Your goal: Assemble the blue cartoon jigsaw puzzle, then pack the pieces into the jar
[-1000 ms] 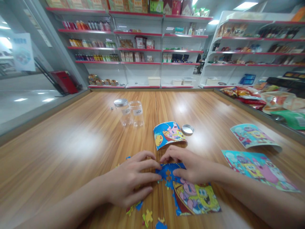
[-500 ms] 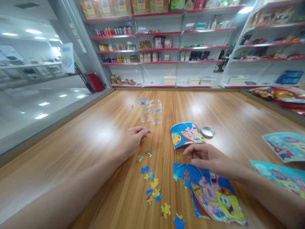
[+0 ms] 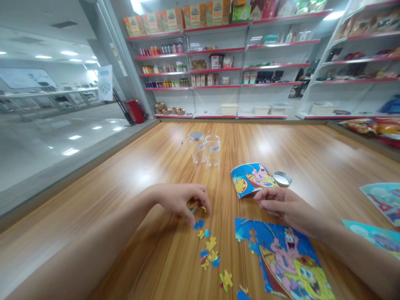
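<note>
My left hand (image 3: 184,201) is open, its curved fingers spread over a couple of small puzzle pieces (image 3: 202,208) that show between thumb and fingers. Whether it touches them I cannot tell. Loose pieces, such as a yellow one (image 3: 211,243) and a blue one (image 3: 199,225), trail towards the table's near side. My right hand (image 3: 284,205) is open, fingers loosely bent with nothing visible in them. It hovers between a curled picture card (image 3: 251,177) and a partly assembled jigsaw puzzle (image 3: 281,250), whose left part has gaps. A boat and cartoon figures appear on both.
Two clear jars stand farther back, one with a metal lid (image 3: 196,136), one uncovered (image 3: 213,152). A loose lid (image 3: 281,178) lies by the card. More picture sheets (image 3: 383,198) lie at right. Stocked shelves (image 3: 215,68) rise behind the wooden table (image 3: 125,196).
My left hand has come down and nearer, from beyond the two puzzle pieces to over them, and its fingers have spread. My right hand stays by the card. The view has shifted slightly.
</note>
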A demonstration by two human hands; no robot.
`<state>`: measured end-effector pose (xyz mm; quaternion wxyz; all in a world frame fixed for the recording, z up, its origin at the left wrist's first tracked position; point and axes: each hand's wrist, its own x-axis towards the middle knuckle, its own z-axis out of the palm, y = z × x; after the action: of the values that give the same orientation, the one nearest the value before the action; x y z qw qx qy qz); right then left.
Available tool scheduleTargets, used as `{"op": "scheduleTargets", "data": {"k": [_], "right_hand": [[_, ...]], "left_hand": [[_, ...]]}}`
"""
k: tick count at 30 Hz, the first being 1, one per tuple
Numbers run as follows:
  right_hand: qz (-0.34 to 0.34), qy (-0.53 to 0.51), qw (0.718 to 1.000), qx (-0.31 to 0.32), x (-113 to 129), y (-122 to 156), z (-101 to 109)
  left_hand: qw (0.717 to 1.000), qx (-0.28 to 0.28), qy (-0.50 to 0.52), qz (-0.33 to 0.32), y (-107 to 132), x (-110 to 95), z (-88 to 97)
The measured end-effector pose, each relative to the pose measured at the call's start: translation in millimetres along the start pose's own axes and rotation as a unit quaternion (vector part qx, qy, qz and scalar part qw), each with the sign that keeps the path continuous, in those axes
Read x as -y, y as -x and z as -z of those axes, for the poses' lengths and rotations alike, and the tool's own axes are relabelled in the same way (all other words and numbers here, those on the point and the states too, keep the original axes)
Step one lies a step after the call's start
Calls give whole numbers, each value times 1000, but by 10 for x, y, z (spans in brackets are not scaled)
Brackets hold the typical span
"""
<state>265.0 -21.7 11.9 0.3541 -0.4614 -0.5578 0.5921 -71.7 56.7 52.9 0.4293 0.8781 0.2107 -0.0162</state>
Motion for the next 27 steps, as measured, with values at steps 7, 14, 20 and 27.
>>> {"op": "scheduleTargets", "data": {"k": [7,14,20,27], "right_hand": [[14,2,1000,11,-71,-33,22],[56,36,998,16,-6,-16,-17],[104,104,989,21,63,125,-315],[150,196,969,24,84,222,-417]], "left_hand": [[989,-4,-142,34,-75,-201,-192],[990,-69,-106,58,-127,-329,-239],[950,-309,-37,-25,-356,-368,-758],[918,-375,-63,-108,-524,-312,-1169]]}}
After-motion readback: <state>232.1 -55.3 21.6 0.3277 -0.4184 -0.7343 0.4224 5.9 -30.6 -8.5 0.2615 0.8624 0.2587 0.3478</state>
